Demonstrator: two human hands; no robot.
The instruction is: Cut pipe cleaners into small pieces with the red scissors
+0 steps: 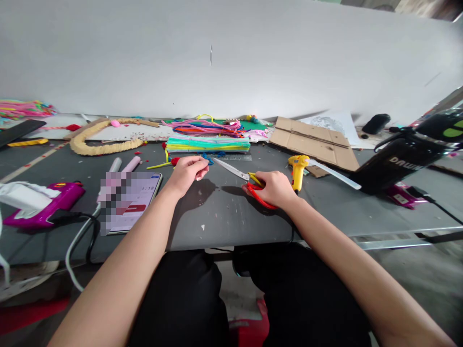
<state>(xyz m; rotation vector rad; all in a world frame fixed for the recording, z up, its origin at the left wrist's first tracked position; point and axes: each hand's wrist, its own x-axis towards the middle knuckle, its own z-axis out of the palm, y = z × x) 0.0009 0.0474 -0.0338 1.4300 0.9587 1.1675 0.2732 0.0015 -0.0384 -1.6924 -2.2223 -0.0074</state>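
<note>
My right hand [273, 188] is wrapped round the handles of a pair of scissors [233, 169], one loop red and the other yellow. The blades point left and look nearly closed. To their left, my left hand [190, 172] has its fingers drawn together in a pinch; whatever lies between them is too small to make out. Blue fuzzy pieces [207, 157] show just beyond those fingertips, close to the scissor tips. A yellow pipe cleaner [159, 165] and a red bit [175, 161] lie behind the left hand. Bundled green and yellow pipe cleaners [208, 143] rest farther back.
A yellow glue gun [298, 171] stands right of my right hand, before folded cardboard [314, 140]. A black bottle [405, 154] is at far right. Left are a phone [139, 200], a purple power strip [68, 202] with cables, and a curved tan wrapped piece [81, 142].
</note>
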